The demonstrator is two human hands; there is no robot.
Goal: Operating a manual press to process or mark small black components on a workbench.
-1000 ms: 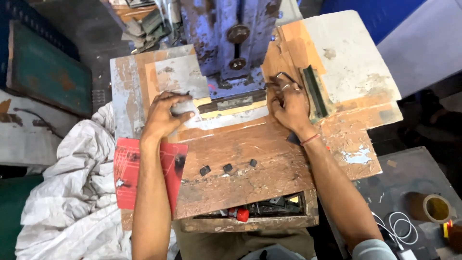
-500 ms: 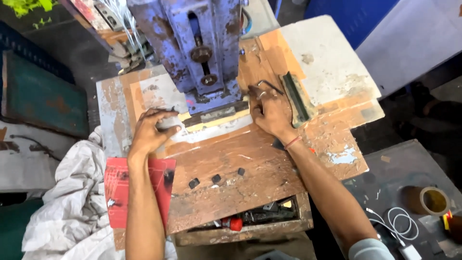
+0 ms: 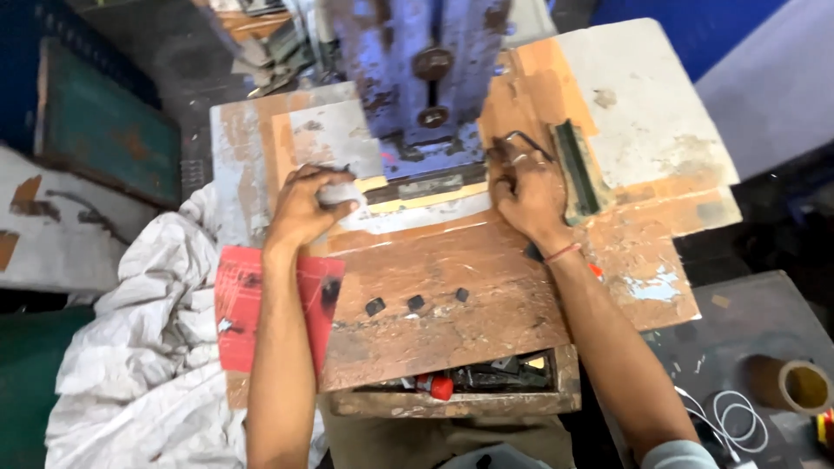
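Both hands sit where they sat a second ago, at the foot of the blue press [image 3: 430, 78]; only the camera has shifted. The left hand [image 3: 304, 208] is closed on a pale strip [image 3: 347, 193], perhaps card, lying on the worn bench [image 3: 452, 287] with its far end under the press; the right hand [image 3: 526, 191] lies flat with fingers spread, holding nothing, beside a dark bar [image 3: 578, 169]. Small black blocks [image 3: 415, 303] lie nearer the person; white cloth [image 3: 139, 347] hangs at the left.
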